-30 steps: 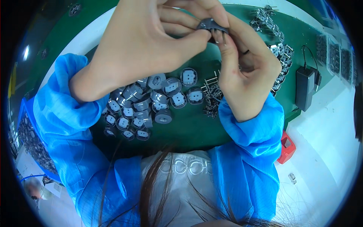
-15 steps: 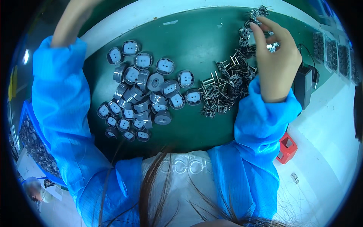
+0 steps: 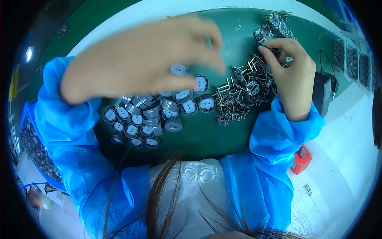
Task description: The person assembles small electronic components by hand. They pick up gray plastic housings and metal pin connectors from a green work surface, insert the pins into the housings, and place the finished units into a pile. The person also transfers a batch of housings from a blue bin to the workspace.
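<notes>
My left hand (image 3: 159, 55) is blurred by motion above the cluster of round grey plastic housings. Its thumb and fingers are spread apart, and nothing shows between them. Beneath it, several housings are partly hidden; those in sight, like the one at the right edge (image 3: 207, 103), have pale faces with small holes. My right hand (image 3: 292, 65) is over a heap of small dark parts with metal pins (image 3: 242, 89). Its thumb and index finger pinch a small dark pinned part (image 3: 274, 51), mostly hidden by the fingers.
Silvery pinned parts (image 3: 274, 24) lie beyond my right hand. Clear trays of small parts (image 3: 352, 61) and a black box with a cable (image 3: 321, 93) stand at the right. A red holder (image 3: 301, 160) is lower right, a blue bin (image 3: 28, 109) at left. One dark round piece (image 3: 62, 31) lies far left.
My left hand has swung from the far left edge rightward, over the housings. My right hand has drawn slightly nearer, its thumb and index finger closing on a small dark part.
</notes>
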The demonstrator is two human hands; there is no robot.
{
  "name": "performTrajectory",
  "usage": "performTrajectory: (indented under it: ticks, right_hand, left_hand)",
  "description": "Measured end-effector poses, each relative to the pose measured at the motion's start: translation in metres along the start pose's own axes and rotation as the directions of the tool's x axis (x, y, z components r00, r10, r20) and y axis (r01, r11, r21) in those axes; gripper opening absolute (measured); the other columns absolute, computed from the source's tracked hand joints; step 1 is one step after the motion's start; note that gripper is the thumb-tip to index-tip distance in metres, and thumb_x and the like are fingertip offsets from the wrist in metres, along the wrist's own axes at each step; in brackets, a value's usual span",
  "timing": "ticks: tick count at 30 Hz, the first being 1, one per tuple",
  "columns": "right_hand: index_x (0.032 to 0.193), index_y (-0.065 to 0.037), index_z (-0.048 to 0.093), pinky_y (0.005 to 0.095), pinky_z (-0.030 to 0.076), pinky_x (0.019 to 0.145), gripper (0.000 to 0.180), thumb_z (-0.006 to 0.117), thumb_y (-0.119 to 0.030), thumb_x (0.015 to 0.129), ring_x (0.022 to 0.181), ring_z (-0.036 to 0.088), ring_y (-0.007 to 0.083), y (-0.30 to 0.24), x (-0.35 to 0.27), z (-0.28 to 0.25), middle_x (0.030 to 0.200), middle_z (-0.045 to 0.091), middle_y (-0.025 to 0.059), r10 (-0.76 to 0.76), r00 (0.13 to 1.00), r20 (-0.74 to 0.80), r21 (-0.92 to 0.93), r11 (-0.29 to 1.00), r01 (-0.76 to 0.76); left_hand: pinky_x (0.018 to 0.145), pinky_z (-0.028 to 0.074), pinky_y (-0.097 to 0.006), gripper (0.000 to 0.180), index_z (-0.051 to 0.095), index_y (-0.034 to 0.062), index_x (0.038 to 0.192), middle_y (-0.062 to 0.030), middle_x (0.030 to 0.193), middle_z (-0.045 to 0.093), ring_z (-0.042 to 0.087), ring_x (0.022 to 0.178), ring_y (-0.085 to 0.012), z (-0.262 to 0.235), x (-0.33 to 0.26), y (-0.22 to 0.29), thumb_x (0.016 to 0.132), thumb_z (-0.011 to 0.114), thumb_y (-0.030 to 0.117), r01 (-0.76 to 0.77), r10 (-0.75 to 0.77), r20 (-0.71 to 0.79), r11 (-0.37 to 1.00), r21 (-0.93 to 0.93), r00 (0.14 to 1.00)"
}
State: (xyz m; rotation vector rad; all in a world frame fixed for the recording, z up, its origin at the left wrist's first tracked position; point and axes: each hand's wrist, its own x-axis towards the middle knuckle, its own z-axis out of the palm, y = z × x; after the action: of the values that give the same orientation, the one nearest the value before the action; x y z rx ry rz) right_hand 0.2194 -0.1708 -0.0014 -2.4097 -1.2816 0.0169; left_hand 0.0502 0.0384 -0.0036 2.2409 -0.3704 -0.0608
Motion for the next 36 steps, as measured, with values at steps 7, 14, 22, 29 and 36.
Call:
performTrajectory:
  ticks: [7, 14, 22, 29, 36]
  right_hand:
    - [0.084, -0.002, 0.064, 0.0276, 0.056, 0.062, 0.013, 0.072, 0.002, 0.075, 0.067, 0.07, 0.0194, -0.03, 0.001, 0.008, 0.093, 0.07, 0.0092, 0.007, 1.0, 0.002, 0.401, 0.916, -0.007]
    - [0.095, -0.002, 0.068, 0.0297, 0.058, 0.068, 0.019, 0.075, 0.001, 0.077, 0.079, 0.072, 0.0219, -0.03, -0.001, 0.026, 0.089, 0.07, 0.0106, -0.085, 0.995, -0.049, 0.426, 0.9, 0.098]
    - [0.091, -0.003, 0.07, 0.0287, 0.056, 0.067, 0.016, 0.075, 0.001, 0.077, 0.077, 0.071, 0.0206, -0.028, 0.003, 0.032, 0.085, 0.071, 0.0106, -0.136, 0.985, -0.103, 0.3, 0.94, 0.161]
    - [0.093, 0.003, 0.069, 0.0267, 0.055, 0.079, 0.015, 0.074, 0.006, 0.079, 0.084, 0.069, 0.0159, -0.043, 0.0, 0.017, 0.089, 0.071, 0.0085, 0.0, 0.999, 0.035, 0.664, 0.747, -0.024]
    - [0.095, 0.006, 0.069, 0.0274, 0.054, 0.083, 0.016, 0.073, 0.009, 0.08, 0.088, 0.068, 0.0164, -0.049, -0.002, 0.013, 0.092, 0.071, 0.0097, -0.114, 0.992, -0.048, 0.535, 0.836, 0.122]
  left_hand:
    - [0.086, 0.047, -0.042, 0.032, 0.062, 0.0069, 0.106, -0.0075, 0.111, 0.055, 0.055, 0.1, -0.0295, 0.018, 0.004, 0.013, 0.075, 0.072, 0.007, 0.05, -0.058, 0.115, 0.996, 0.073, 0.992]
    - [0.085, 0.046, -0.042, 0.043, 0.059, 0.0077, 0.11, -0.0081, 0.106, 0.056, 0.055, 0.1, -0.0315, 0.034, 0.003, 0.013, 0.071, 0.076, 0.012, 0.164, -0.122, -0.2, 0.965, 0.205, 0.972]
    - [0.085, 0.047, -0.041, 0.035, 0.061, 0.0041, 0.102, -0.0113, 0.099, 0.06, 0.057, 0.097, -0.0337, 0.029, 0.004, -0.002, 0.07, 0.074, 0.005, 0.156, -0.113, -0.3, 0.98, 0.123, 0.947]
    - [0.084, 0.05, -0.035, 0.037, 0.062, 0.0018, 0.102, -0.0098, 0.101, 0.064, 0.063, 0.096, -0.0293, 0.01, 0.015, -0.013, 0.067, 0.075, 0.001, 0.113, -0.064, -0.296, 0.982, 0.152, 0.953]
    - [0.073, 0.058, -0.028, 0.029, 0.062, -0.0021, 0.102, -0.0128, 0.091, 0.07, 0.07, 0.077, -0.0189, 0.0, 0.014, 0.017, 0.079, 0.079, 0.004, 0.205, -0.305, -0.254, 0.913, -0.354, 0.918]
